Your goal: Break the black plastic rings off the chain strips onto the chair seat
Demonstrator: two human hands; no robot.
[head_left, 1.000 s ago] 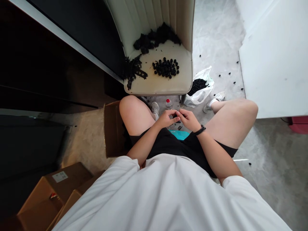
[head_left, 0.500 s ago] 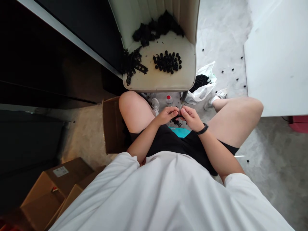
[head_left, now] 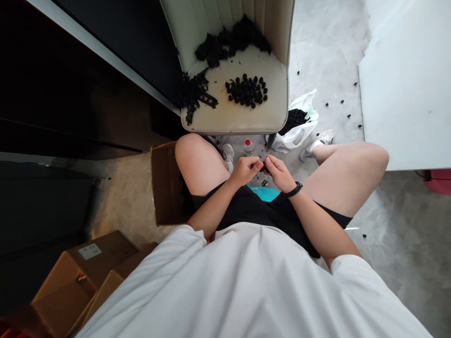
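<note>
Black and seemingly plastic, a small part [head_left: 263, 167] is held over the seated person's lap, between the knees. The left hand [head_left: 246, 170] and right hand [head_left: 278, 172] meet there, fingers closed on it from either side, probably to steady so small a thing. Just ahead, within reach, a chair seat [head_left: 225, 119] holds a heap of round black pieces [head_left: 247, 91].

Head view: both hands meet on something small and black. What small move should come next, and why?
Probably a short twist or pull to part the small black piece, since the left hand and right hand both pinch it from opposite sides. The pile of round black pieces on the chair seat hints where a freed one would go.
</note>
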